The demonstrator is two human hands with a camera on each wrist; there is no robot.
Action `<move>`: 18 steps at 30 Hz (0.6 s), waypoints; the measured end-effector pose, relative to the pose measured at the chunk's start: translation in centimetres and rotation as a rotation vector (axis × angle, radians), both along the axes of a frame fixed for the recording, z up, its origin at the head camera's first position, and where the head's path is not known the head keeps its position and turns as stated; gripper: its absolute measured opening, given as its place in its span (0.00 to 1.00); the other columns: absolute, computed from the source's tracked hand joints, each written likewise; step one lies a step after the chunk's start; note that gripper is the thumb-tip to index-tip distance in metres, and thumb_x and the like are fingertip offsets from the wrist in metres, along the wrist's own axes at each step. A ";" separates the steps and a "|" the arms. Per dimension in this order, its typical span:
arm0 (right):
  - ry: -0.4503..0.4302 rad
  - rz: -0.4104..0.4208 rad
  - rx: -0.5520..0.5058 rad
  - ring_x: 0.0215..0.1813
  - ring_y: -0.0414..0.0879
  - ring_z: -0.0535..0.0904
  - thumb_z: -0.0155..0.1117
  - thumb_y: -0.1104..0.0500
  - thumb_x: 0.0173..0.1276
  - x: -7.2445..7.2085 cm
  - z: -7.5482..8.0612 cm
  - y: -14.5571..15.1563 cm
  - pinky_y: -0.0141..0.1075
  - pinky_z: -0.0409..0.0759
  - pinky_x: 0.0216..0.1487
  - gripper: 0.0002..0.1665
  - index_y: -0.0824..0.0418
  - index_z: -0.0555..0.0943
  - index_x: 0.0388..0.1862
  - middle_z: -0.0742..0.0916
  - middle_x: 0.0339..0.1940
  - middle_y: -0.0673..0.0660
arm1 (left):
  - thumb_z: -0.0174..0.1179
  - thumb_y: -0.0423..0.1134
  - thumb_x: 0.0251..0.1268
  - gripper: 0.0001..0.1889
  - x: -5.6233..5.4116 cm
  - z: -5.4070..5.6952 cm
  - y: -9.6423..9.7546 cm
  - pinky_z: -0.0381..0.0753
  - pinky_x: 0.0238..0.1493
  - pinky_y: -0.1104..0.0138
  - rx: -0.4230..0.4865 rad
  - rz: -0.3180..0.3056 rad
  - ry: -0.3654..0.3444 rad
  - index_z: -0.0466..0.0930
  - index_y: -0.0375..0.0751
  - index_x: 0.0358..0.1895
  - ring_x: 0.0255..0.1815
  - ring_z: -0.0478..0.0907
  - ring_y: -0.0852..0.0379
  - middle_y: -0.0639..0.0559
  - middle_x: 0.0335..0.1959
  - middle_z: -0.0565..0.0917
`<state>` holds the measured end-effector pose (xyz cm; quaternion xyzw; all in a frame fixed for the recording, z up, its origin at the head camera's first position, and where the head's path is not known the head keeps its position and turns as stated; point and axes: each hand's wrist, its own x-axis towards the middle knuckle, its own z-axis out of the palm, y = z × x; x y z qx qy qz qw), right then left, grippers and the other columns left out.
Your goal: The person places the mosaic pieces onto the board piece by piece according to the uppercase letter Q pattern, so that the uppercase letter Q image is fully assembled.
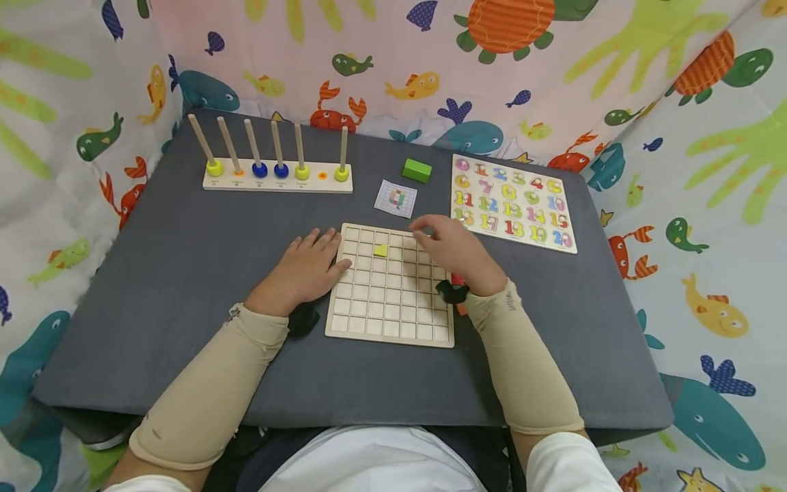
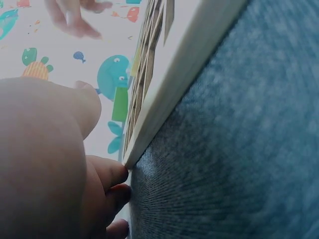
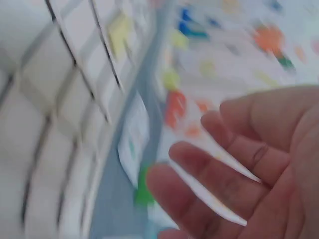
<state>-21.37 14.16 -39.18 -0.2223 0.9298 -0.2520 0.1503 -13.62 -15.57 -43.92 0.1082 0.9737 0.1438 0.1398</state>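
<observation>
A wooden grid board (image 1: 369,301) lies flat on the table, with one yellow square piece (image 1: 381,250) in a cell near its top. My left hand (image 1: 305,268) rests at the board's left edge, fingers spread; in the left wrist view, fingertips are right at the board's corner (image 2: 128,162). Over the board's upper right corner hovers my right hand (image 1: 453,247), its fingers loosely bent. The right wrist view shows nothing between those fingers (image 3: 184,196). Red pieces (image 1: 458,279) beside the board's right edge are partly hidden by the right wrist.
Behind the board lie a small patterned card (image 1: 395,199) and a green block (image 1: 417,170). A number puzzle board (image 1: 522,236) is at the right. At the back left stands a peg rack (image 1: 277,184) with coloured rings. A printed curtain (image 1: 381,41) surrounds the grey table (image 1: 203,287).
</observation>
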 end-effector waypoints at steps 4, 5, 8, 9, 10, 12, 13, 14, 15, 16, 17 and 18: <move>-0.042 -0.165 -0.101 0.43 0.56 0.80 0.57 0.52 0.86 0.4 -0.3 5.6 0.50 0.79 0.44 0.19 0.60 0.82 0.67 0.86 0.49 0.60 | 0.39 0.61 0.89 0.40 -0.1 -0.2 0.1 0.38 0.83 0.39 -0.007 0.004 0.005 0.44 0.38 0.88 0.88 0.39 0.37 0.40 0.88 0.48; -0.054 -0.186 -0.108 0.46 0.56 0.81 0.59 0.54 0.85 0.6 -0.7 6.7 0.50 0.80 0.46 0.18 0.60 0.83 0.66 0.86 0.51 0.60 | 0.38 0.61 0.89 0.40 -0.1 -0.1 0.1 0.38 0.83 0.39 -0.014 0.002 0.001 0.43 0.38 0.88 0.88 0.39 0.36 0.40 0.88 0.47; -0.117 -0.182 -0.114 0.54 0.56 0.82 0.67 0.57 0.79 1.1 -2.1 8.8 0.51 0.82 0.53 0.18 0.61 0.84 0.64 0.87 0.57 0.60 | 0.38 0.60 0.89 0.40 0.0 0.1 0.1 0.36 0.83 0.39 -0.026 0.001 -0.014 0.41 0.38 0.89 0.88 0.37 0.37 0.40 0.89 0.45; -0.136 -0.164 -0.107 0.54 0.56 0.83 0.69 0.58 0.77 1.3 -2.6 8.9 0.51 0.83 0.54 0.19 0.61 0.85 0.63 0.87 0.56 0.60 | 0.38 0.60 0.89 0.40 0.0 0.1 0.0 0.36 0.82 0.39 -0.026 0.000 -0.015 0.41 0.38 0.89 0.88 0.36 0.36 0.40 0.89 0.45; -0.149 -0.147 -0.098 0.54 0.55 0.83 0.71 0.59 0.75 1.4 -2.9 8.9 0.51 0.83 0.54 0.19 0.61 0.86 0.62 0.88 0.56 0.60 | 0.39 0.60 0.89 0.40 0.0 0.1 0.0 0.36 0.82 0.39 -0.023 0.001 -0.016 0.41 0.38 0.88 0.88 0.36 0.36 0.40 0.89 0.45; -0.150 -0.123 -0.068 0.52 0.54 0.83 0.73 0.59 0.73 1.5 -3.4 8.7 0.50 0.83 0.54 0.18 0.61 0.87 0.60 0.89 0.53 0.59 | 0.39 0.60 0.89 0.40 0.1 0.1 0.1 0.35 0.82 0.38 -0.017 -0.003 -0.016 0.41 0.38 0.88 0.88 0.36 0.36 0.40 0.89 0.44; -0.142 -0.116 -0.050 0.51 0.53 0.84 0.73 0.59 0.73 1.5 -3.6 8.5 0.50 0.83 0.54 0.17 0.60 0.88 0.59 0.89 0.52 0.58 | 0.39 0.60 0.89 0.40 0.1 0.1 0.2 0.35 0.82 0.38 -0.015 -0.005 -0.015 0.41 0.38 0.88 0.88 0.36 0.35 0.39 0.89 0.44; -0.133 -0.117 -0.038 0.50 0.53 0.84 0.73 0.58 0.74 1.4 -3.7 8.4 0.49 0.83 0.53 0.16 0.60 0.88 0.58 0.89 0.51 0.58 | 0.39 0.60 0.89 0.40 0.1 0.0 0.3 0.35 0.82 0.38 -0.014 -0.007 -0.014 0.41 0.38 0.88 0.88 0.36 0.35 0.39 0.89 0.44; -0.115 -0.127 -0.026 0.48 0.52 0.83 0.73 0.57 0.74 1.4 -3.8 8.4 0.49 0.82 0.52 0.15 0.59 0.89 0.57 0.89 0.49 0.57 | 0.39 0.60 0.89 0.40 0.1 0.0 0.4 0.36 0.82 0.38 -0.011 -0.011 -0.015 0.41 0.37 0.88 0.88 0.36 0.35 0.39 0.89 0.44; -0.091 -0.142 -0.017 0.47 0.51 0.83 0.73 0.56 0.74 1.3 -3.9 8.5 0.49 0.82 0.51 0.15 0.59 0.89 0.56 0.89 0.49 0.57 | 0.39 0.60 0.89 0.40 0.1 0.0 0.5 0.36 0.82 0.38 -0.009 -0.014 -0.017 0.41 0.37 0.88 0.88 0.36 0.35 0.39 0.89 0.44; -0.065 -0.158 -0.005 0.46 0.51 0.83 0.74 0.55 0.74 1.3 -4.1 8.7 0.49 0.82 0.50 0.15 0.58 0.89 0.56 0.90 0.48 0.56 | 0.39 0.60 0.89 0.40 0.1 0.0 0.7 0.36 0.82 0.38 -0.009 -0.018 -0.019 0.41 0.37 0.88 0.88 0.36 0.35 0.39 0.89 0.44; -0.036 -0.169 0.006 0.45 0.51 0.83 0.74 0.54 0.74 1.3 -4.2 8.9 0.48 0.82 0.48 0.15 0.57 0.90 0.55 0.90 0.47 0.55 | 0.39 0.60 0.89 0.40 0.0 -0.1 0.9 0.36 0.82 0.38 -0.009 -0.020 -0.022 0.41 0.37 0.88 0.88 0.36 0.35 0.39 0.89 0.44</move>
